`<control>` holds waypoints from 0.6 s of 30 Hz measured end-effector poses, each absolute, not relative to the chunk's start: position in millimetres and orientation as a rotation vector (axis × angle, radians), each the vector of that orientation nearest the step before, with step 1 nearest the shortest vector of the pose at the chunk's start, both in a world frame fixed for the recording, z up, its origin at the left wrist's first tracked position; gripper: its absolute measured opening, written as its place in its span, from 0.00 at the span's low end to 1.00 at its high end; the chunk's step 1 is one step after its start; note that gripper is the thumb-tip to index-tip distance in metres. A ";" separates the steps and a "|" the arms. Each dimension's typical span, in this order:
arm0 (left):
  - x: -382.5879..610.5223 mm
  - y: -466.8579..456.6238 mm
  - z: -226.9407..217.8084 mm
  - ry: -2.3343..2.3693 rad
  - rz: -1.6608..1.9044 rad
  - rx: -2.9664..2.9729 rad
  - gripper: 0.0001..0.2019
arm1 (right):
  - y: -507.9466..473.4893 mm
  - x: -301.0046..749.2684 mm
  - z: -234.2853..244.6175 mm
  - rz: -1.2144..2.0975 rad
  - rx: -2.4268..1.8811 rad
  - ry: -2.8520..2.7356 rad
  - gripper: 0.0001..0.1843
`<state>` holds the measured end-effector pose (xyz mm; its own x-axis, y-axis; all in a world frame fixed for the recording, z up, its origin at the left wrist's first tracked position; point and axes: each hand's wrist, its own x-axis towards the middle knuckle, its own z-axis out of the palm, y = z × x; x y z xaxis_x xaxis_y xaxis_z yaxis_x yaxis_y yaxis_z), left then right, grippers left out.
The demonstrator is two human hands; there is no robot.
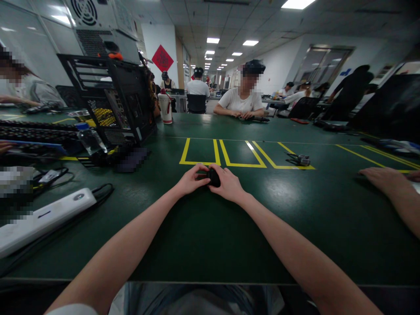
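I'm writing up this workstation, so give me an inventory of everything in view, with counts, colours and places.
Table: one, green, foreground
Small object: one, black, centre
Small device: one, grey, right of centre
Tape outlines: at least three, yellow, centre and right
Long casing: one, white, front left
Bottle: one, clear, blue cap, left
Computer cases: two, black and grey, left
Cup: one, white and red, left of centre
Diamond sign: one, red, background
Ceiling lights: several, white, overhead
People: several, many in white, around and beyond
Clutter: uncountable, mostly dark, sides
Left grip: one, bare, at small object
Right grip: one, bare, at small object
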<state>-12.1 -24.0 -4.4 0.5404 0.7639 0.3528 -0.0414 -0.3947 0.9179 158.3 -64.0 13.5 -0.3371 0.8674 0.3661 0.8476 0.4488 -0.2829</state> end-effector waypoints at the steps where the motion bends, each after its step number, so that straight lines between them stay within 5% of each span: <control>1: -12.4 -23.8 -4.3 0.606 0.992 1.768 0.16 | -63.9 158.1 13.6 0.054 -1.444 -2.240 0.33; 10: -14.3 -24.0 -6.9 0.573 0.967 1.776 0.18 | -65.3 157.7 14.3 0.044 -1.453 -2.232 0.34; 18: -9.5 -24.7 -5.6 0.683 0.929 1.647 0.09 | -66.0 157.4 15.1 0.060 -1.445 -2.249 0.33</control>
<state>-9.5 -24.7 -5.6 0.5311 0.8149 0.2319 -0.0213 -0.2608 0.9652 157.4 -66.0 15.1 -0.3402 0.8704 0.3560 0.8501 0.4465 -0.2794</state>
